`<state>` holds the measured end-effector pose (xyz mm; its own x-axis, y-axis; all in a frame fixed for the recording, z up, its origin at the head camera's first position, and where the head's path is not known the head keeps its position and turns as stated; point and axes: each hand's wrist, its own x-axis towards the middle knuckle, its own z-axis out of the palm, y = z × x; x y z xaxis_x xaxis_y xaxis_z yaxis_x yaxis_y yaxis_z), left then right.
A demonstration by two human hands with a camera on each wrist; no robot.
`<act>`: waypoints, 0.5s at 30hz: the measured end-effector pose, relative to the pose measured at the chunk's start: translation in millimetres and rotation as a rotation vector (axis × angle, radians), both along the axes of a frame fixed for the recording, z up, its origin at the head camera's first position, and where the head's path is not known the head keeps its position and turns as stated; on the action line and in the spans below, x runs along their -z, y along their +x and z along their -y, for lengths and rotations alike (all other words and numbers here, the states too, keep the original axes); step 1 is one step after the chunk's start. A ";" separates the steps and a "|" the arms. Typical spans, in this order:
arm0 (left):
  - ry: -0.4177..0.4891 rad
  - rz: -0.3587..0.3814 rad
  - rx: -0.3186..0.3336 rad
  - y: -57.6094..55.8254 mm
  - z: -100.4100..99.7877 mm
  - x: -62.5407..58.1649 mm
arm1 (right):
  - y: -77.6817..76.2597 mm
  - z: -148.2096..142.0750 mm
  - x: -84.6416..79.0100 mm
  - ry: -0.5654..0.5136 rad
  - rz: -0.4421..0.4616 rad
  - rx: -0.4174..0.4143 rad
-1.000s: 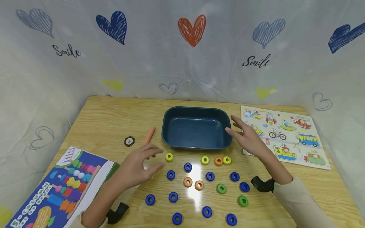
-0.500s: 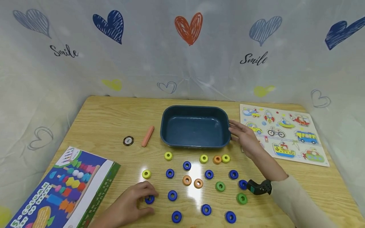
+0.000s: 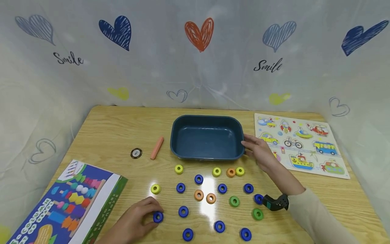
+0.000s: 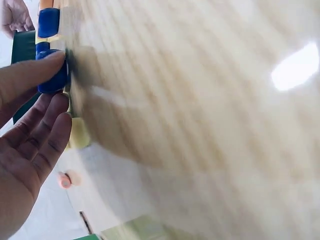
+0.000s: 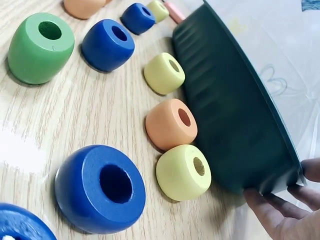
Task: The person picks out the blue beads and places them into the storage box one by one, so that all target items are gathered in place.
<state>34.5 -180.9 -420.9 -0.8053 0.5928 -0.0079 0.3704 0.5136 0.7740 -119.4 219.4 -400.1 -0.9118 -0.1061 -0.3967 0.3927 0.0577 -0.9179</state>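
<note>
My left hand point(image 3: 134, 220) pinches a blue bead point(image 3: 158, 217) between thumb and fingers, low over the near left part of the table. In the left wrist view the thumb presses on the blue bead point(image 4: 54, 75). At the back, my right hand point(image 3: 259, 149) holds the right end of an empty dark teal bin point(image 3: 207, 159), with one fingertip at the rim. The right wrist view shows its fingertips point(image 5: 257, 202) against the bin's outer wall point(image 5: 230, 110). Loose blue, yellow, orange and green beads, each with a hole, lie in front of the bin.
A blue toy box point(image 3: 70, 203) lies at the left. An orange stick point(image 3: 156, 148) and a round black-and-white chip point(image 3: 136, 153) lie left of the bin. A vehicle puzzle board point(image 3: 301, 145) is at the right. A printed curtain point(image 3: 195, 67) stands behind the table point(image 3: 122, 122).
My left hand has come down toward the near left and taken hold of a blue bead. My right hand has moved onto the bin's right end.
</note>
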 end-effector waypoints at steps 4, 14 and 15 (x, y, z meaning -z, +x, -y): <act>0.029 -0.032 -0.053 -11.5 -10.2 -13.6 | -0.5 0.1 -1.4 0.008 -0.002 -0.008; 0.161 -0.112 -0.158 -99.5 -46.9 -50.7 | 2.7 -2.1 -0.4 0.025 -0.032 -0.029; 0.159 -0.119 -0.177 -109.0 -50.9 -53.2 | 3.1 -2.3 0.0 0.025 -0.038 -0.032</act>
<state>-74.6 -130.1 -367.7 -0.8862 0.4291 0.1747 0.3787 0.4537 0.8067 -116.2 221.6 -400.1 -0.9226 -0.1262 -0.3646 0.3550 0.0926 -0.9303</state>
